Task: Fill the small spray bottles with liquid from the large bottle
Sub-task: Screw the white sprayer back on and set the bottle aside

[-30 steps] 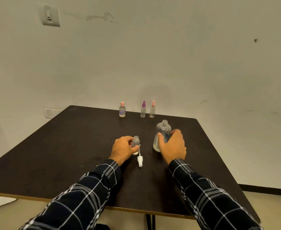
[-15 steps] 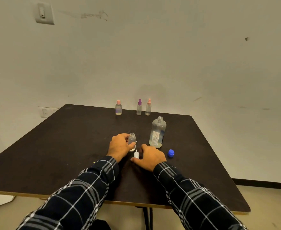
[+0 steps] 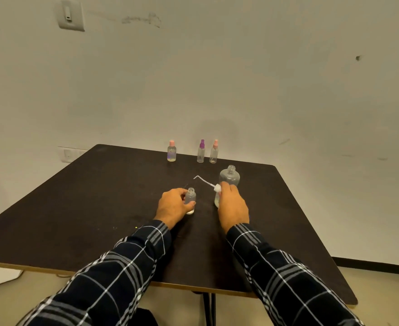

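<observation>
Head view: the left hand [image 3: 173, 205] curls its fingers [image 3: 181, 192] round the open small spray bottle [image 3: 190, 198], upright on the tabletop [image 3: 99, 196]. The right hand [image 3: 232, 205] pinches the spray head [image 3: 217, 188] just in front of the uncapped large bottle [image 3: 229, 176]. A careless swing there could tip it and spill liquid.

brightness: moderate to dim, flat; a yellow-green cast over the wall [image 3: 288, 90].
source: out of frame; light soft and diffuse.
shadows: soft dark patches on the table [image 3: 76, 208] beneath the left hand [image 3: 172, 207] and right hand [image 3: 232, 205]; faint smudge of shade on the wall above the far spray bottles [image 3: 201, 152].
glare: tabletop reads matte; weak highlights on the large bottle [image 3: 230, 176] and open small bottle [image 3: 190, 197].
distortion: wide-angle; table edges splay, wall switch [image 3: 70, 16] leans.
sharpness: fair at centre; spray head [image 3: 217, 188] and its tube slightly smeared; sleeves [image 3: 113, 278] soft.
</observation>
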